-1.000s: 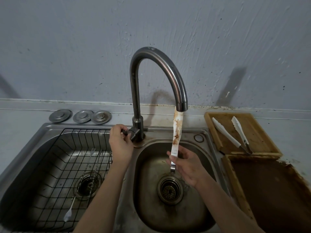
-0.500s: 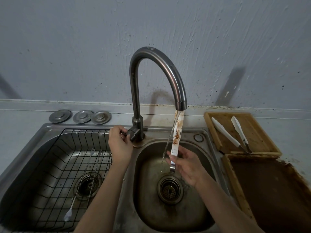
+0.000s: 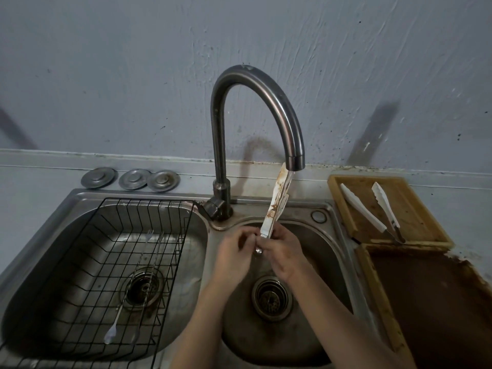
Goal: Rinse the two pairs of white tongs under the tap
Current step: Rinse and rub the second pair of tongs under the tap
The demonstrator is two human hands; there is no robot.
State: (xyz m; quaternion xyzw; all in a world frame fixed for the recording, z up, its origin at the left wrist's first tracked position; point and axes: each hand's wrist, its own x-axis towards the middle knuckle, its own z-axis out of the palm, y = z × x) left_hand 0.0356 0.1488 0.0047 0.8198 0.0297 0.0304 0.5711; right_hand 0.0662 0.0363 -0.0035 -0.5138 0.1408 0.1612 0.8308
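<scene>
While water runs from the tap spout, both hands meet just below it over the right basin. Right hand is closed around the lower handle end of the stained tongs, holding them near upright and tilted so the tips sit right under the spout, touching the stream. Brown streaks cover the white arms. Left hand is curled in against the same handle end, fingers pinching at the metal hinge; how firmly it grips, can't tell. Second pair of white tongs lies spread open on the wooden tray right of the tap, tips pointing toward the wall, apart from both hands. Larger dark-stained tray sits in front of that one. Left of the tap: wire basket in the left basin with a long spoon and fork lying in it. Three metal drain covers line the ledge behind that basin
</scene>
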